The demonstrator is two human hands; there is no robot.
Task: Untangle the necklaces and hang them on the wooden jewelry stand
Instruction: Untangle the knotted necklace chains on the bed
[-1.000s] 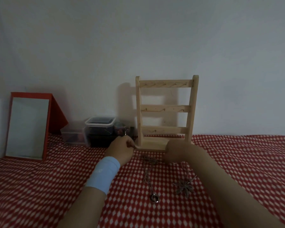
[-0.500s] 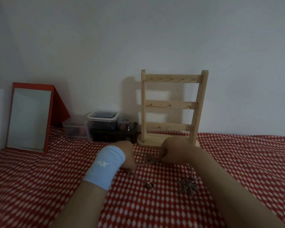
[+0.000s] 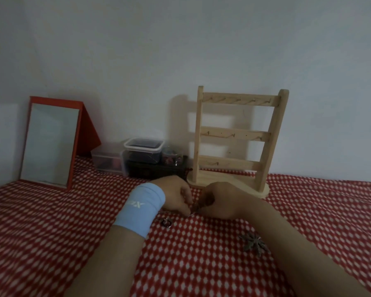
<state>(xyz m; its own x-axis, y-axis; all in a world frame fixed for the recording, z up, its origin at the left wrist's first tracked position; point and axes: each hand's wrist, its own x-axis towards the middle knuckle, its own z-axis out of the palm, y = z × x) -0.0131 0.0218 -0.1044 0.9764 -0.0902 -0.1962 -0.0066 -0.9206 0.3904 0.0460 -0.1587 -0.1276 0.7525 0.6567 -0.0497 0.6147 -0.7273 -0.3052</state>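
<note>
Where the red-and-white patterned cloth (image 3: 51, 232) meets the wall, a red-framed mirror (image 3: 49, 144) leans at left, the wooden jewelry stand (image 3: 238, 136) stands upright at right, and clear plastic boxes (image 3: 144, 151) sit between them. Just before the stand's base the left hand (image 3: 176, 196), in a light-blue wristband (image 3: 139, 211), and the right hand (image 3: 221, 200) meet, each grip pinched closed on the tangled necklace chain (image 3: 194, 211) between them. A star-shaped pendant (image 3: 254, 245) lies beside the right forearm; a ring pendant (image 3: 166, 222) lies just below the left hand.
</note>
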